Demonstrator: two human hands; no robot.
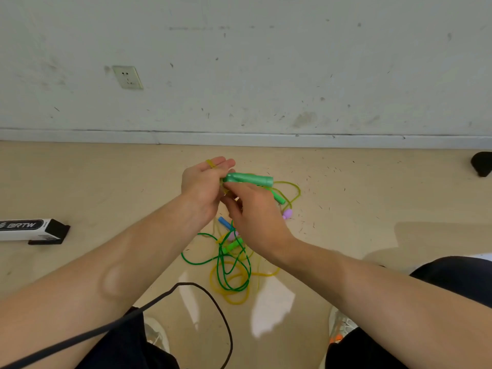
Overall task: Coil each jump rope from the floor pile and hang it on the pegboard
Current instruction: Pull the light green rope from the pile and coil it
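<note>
The right grip (253,209) pinches the green handle (250,179), held above the floor pile (231,265), against the left grip (202,185), whose fairly straight fingers wear a yellow band (211,163); whether it clasps the handle I cannot tell. Best keep the handle firmly pinned while slipping the band over. Any coil is hidden behind the grips; no pegboard shows.

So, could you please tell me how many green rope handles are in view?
3: one green handle held in the left hand, a second handle just below-right of it, a third handle in the floor tangle. More may be hidden.
</note>
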